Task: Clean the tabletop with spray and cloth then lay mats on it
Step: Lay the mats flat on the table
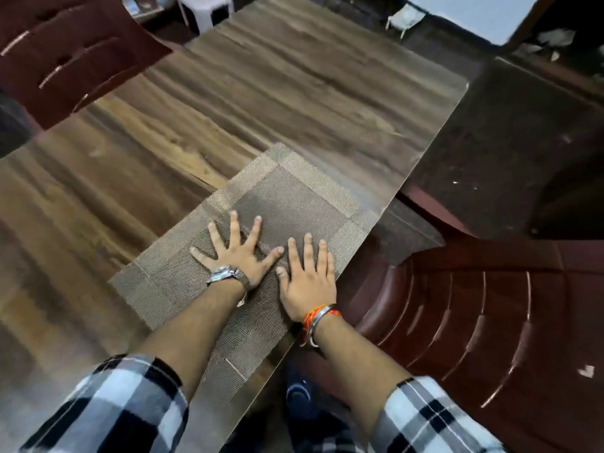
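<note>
A woven grey-brown mat (294, 194) lies flat on the wooden tabletop (228, 103), along its right edge. My left hand (240, 253) rests palm down on the middle of the mat with fingers spread wide; a metal watch sits on that wrist. My right hand (307, 279) lies flat on the mat beside it, close to the table's edge, fingers slightly apart, with orange thread and a bangle on the wrist. Neither hand holds anything. No spray bottle or cloth is in view.
A dark red plastic chair (490, 322) stands close to the table's right edge, beside my right arm. Another red chair (65, 53) stands at the far left. A white plastic stool (206, 8) is past the table's far end. Dark floor (506, 152) lies to the right.
</note>
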A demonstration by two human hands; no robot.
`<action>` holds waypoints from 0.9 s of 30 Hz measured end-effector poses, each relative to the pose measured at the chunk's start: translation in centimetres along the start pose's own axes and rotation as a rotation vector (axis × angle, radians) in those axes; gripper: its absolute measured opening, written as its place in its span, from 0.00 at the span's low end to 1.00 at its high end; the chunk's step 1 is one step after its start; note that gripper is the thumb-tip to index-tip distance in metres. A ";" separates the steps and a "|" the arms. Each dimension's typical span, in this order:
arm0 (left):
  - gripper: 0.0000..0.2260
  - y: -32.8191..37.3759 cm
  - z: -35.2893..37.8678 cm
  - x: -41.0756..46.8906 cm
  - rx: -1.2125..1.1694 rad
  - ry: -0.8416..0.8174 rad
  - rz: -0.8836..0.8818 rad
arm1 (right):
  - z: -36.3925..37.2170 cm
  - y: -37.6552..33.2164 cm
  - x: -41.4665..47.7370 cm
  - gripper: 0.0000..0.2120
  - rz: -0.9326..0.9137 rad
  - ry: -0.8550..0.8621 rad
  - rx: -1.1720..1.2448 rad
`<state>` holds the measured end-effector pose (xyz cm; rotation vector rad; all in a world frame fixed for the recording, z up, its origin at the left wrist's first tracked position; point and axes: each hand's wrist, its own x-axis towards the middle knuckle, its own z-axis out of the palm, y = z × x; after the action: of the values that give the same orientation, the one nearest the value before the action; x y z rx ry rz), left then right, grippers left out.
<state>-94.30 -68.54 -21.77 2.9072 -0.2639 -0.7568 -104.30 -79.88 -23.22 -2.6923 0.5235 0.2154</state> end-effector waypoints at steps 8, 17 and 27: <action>0.38 7.9 -1.0 4.4 -0.008 0.026 0.007 | -3.9 6.0 6.1 0.30 0.031 0.004 -0.076; 0.38 11.4 -1.8 6.4 -0.017 0.017 -0.002 | -6.0 8.8 9.6 0.31 -0.005 -0.025 -0.105; 0.40 11.8 -2.8 8.0 -0.008 0.006 0.037 | -6.7 9.5 11.6 0.31 0.005 -0.079 -0.076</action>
<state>-87.70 -81.47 -21.15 2.8882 -0.3130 -0.7416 -96.83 -94.50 -22.88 -2.7431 0.5087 0.3478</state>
